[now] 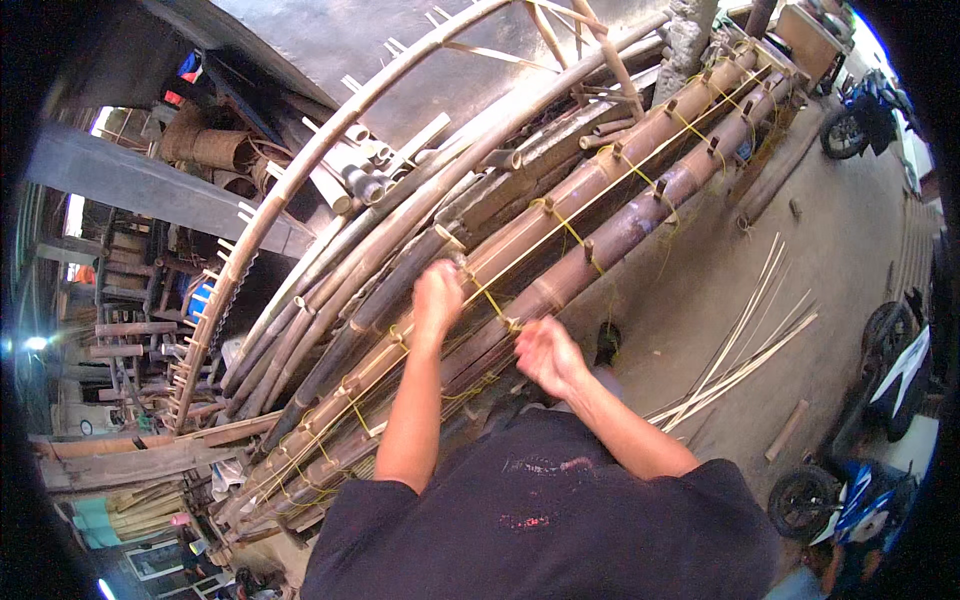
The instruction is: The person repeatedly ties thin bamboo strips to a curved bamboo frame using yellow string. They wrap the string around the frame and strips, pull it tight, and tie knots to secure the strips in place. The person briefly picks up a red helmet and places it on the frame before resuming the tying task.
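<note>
Two long bamboo poles lie side by side on a slant: the far pole (570, 203) and the near pole (545, 292). Short pegs stick up from both, and yellow cord (490, 297) crosses between them. My left hand (438, 297) is closed at the far pole, close to a peg; what its fingers hold is hidden. Just past the near pole, my right hand (550, 355) has its fingers curled at the end of this cord crossing, pinching it. A thin pale strip (530, 247) runs lengthwise between the poles.
Behind the poles lie stacked bamboo lengths (375, 245) and a curved bamboo frame with pegs (300, 170). Thin split strips (735, 350) rest on the floor to the right. Motorbikes (860, 500) stand along the right side. Wooden racks (135, 330) are at left.
</note>
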Demonstrator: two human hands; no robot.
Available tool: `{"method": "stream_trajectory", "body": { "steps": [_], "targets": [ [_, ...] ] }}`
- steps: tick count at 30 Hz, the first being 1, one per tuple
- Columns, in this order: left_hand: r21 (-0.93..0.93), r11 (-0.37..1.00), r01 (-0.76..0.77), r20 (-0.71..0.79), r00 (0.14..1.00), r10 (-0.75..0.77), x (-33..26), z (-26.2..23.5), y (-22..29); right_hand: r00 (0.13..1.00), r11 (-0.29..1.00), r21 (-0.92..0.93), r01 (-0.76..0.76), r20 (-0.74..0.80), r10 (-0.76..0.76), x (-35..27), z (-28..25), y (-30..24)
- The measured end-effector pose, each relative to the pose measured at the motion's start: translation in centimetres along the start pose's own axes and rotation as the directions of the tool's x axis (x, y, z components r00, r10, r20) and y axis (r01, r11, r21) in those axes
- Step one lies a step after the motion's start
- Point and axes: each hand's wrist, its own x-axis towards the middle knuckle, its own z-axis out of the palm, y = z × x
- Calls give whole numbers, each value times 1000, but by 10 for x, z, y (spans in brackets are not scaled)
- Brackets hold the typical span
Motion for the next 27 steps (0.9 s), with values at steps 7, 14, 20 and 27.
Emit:
{"method": "stream_trajectory", "body": {
  "steps": [7, 14, 20, 27],
  "targets": [
    [-154, 987, -35, -203, 979, 3, -51, 78, -36, 809, -45, -808, 588, 588, 23, 65, 192, 35],
    [-18, 999, 35, -129, 991, -37, -53, 47, -8, 904, -4, -913, 408, 403, 142, 136, 167, -49],
    [-69, 989, 131, -73, 988, -136, -58, 38, 2, 824, -339, -765, 547, 420, 381, -34, 106, -30],
    [-528, 849, -14, -178, 979, -95, 8, 2, 44, 869, -421, -769, 481, 481, 115, -10, 31, -7]
  ]
}}
